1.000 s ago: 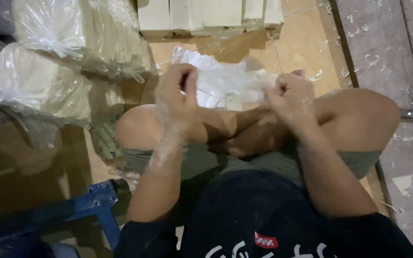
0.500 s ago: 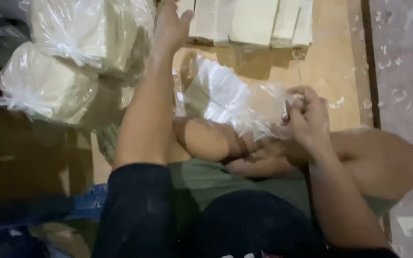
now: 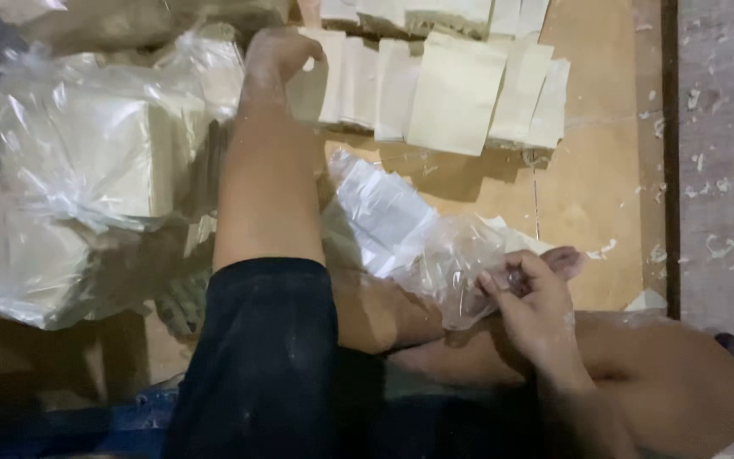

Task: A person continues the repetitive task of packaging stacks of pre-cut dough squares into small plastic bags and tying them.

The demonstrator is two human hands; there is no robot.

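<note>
My left hand (image 3: 275,53) reaches forward and rests its fingers on the near end of a row of pale flat wooden pieces (image 3: 456,89) standing on the wooden board ahead. My right hand (image 3: 530,299) stays by my crossed legs and pinches the edge of a clear plastic bag (image 3: 422,246) that lies crumpled over my shins. Whether my left hand has closed around a piece is hidden by its fingers.
Several clear bags filled with pale wooden pieces (image 3: 87,153) are piled at the left. The light wooden board (image 3: 596,187) ends at a grey concrete floor (image 3: 724,170) strewn with shavings on the right. A blue object (image 3: 129,421) lies at the bottom left.
My left hand left the plastic bag and stretched forward to the row of wooden pieces. My right hand kept hold of the bag. The view tilted forward.
</note>
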